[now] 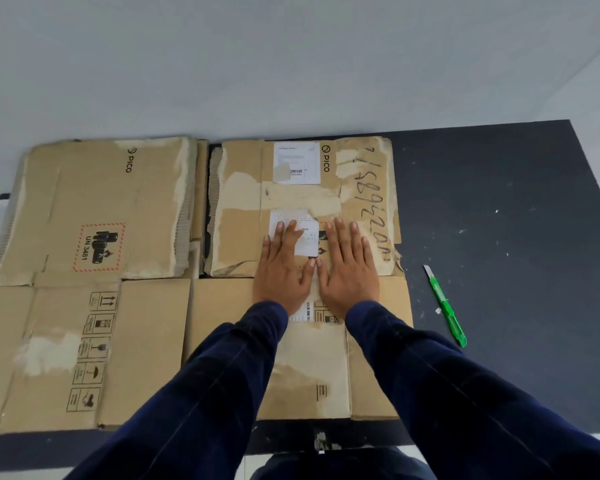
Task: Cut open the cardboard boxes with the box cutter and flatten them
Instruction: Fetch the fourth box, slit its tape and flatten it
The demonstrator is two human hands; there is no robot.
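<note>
Fingers (pixel 293 233) spread flat, both hands pressing right cardboard box (pixel 368 209).
Flattening step; next: box cutter (pixel 445 304) idle nearby, check remaining seams.

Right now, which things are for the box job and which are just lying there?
For the job:
right box, flat, under both palms
left box, also flat
green cutter, on the mat, untouched
left hand and right hand

Just there:
dark mat
pale bits on it
</note>
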